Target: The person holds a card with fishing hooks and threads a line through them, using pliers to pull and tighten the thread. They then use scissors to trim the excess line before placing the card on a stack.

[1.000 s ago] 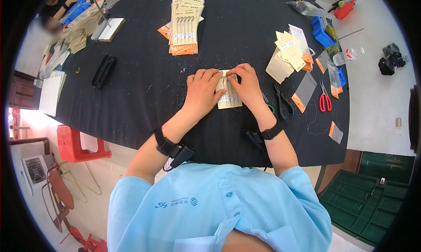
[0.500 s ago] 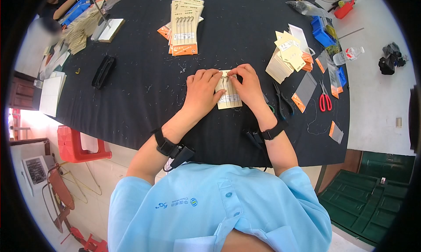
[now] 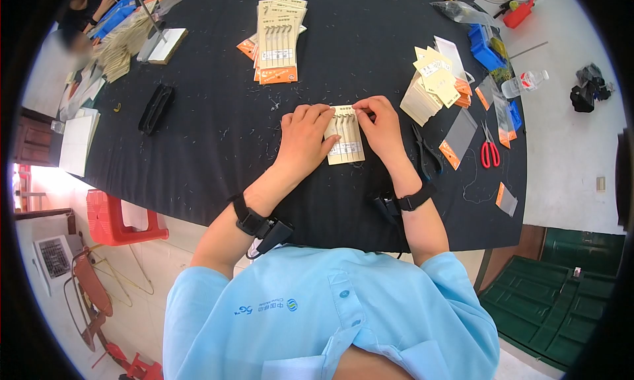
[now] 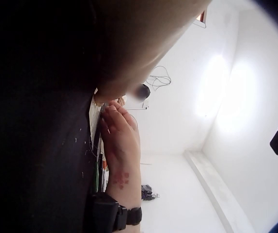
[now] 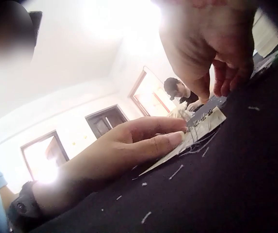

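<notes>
Head view: the left hand (image 3: 302,139) presses the card (image 3: 347,141) with straight fingers, the right hand (image 3: 384,133) pinches its top corner.

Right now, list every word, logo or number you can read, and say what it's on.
"5G": chest logo on the light blue shirt.
Small print right of that logo: too small to read.
Print on the card in the middle: too small to read.
Print on the card stack and the yellow cards: too small to read.
</notes>
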Action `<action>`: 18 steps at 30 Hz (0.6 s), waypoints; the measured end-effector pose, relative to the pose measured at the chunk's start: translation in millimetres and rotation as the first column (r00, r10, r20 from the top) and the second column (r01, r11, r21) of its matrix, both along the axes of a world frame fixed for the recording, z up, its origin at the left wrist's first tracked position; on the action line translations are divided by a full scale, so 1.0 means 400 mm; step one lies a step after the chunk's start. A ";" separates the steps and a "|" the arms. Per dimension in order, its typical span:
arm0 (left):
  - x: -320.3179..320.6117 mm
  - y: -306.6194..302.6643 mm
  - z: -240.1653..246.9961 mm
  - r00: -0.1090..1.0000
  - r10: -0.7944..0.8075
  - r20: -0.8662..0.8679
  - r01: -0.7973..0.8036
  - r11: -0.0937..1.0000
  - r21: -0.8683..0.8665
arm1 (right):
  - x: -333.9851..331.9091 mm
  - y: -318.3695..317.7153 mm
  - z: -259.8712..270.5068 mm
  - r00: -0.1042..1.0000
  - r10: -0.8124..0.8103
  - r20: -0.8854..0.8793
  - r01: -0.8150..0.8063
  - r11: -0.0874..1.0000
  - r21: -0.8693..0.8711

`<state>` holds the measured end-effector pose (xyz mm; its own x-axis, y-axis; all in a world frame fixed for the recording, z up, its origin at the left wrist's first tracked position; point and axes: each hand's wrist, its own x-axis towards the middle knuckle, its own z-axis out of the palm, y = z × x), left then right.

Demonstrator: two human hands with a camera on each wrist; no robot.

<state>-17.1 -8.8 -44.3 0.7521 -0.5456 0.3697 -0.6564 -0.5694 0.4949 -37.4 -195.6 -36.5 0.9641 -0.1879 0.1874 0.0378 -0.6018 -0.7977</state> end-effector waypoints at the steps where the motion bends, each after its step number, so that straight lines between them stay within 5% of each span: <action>1: 0.000 -0.001 0.001 1.000 0.000 0.005 0.000 1.000 0.003 | -0.001 -0.006 -0.003 1.000 -0.009 0.013 0.009 1.000 -0.019; 18: -0.002 -0.002 0.002 1.000 0.004 -0.006 -0.004 1.000 0.005 | -0.002 -0.012 -0.020 1.000 0.008 -0.005 -0.008 0.995 -0.099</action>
